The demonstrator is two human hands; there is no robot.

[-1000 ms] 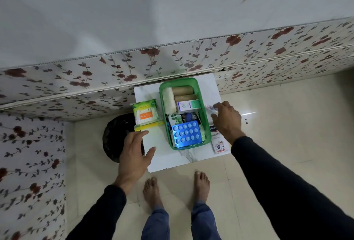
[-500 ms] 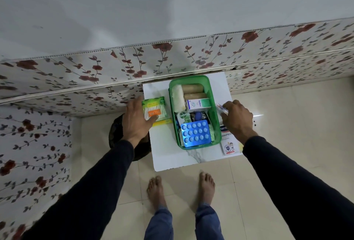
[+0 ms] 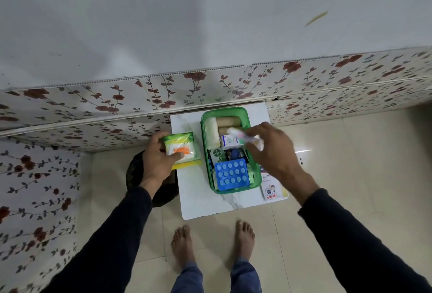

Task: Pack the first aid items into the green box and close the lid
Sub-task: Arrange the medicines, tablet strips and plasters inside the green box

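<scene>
The open green box [image 3: 203, 143] sits on a small white marble-patterned table [image 3: 198, 199]. Inside lie bandage rolls [image 3: 228, 120], a white gauze roll [image 3: 211, 132], a small white medicine carton [image 3: 231, 141], a Dettol pack [image 3: 216, 153] and a blue blister pack [image 3: 231, 173]. My left hand [image 3: 156, 161] grips a green packet of cotton swabs [image 3: 181, 146] left of the box. My right hand [image 3: 268, 150] holds a small white tube-like item [image 3: 236, 134], blurred, over the box's right side. A bandage pack [image 3: 271, 186] lies right of the box.
A yellow flat piece [image 3: 187, 164] lies under the swab packet. A black bin [image 3: 138, 175] stands on the floor left of the table. A flowered wall panel [image 3: 93, 103] runs behind. My bare feet [image 3: 184, 246] stand on beige tiles at the table's front.
My left hand reached up from the table's front left and closed on the cotton swab packet. My right hand lifted the small white item from the table's right side over the box.
</scene>
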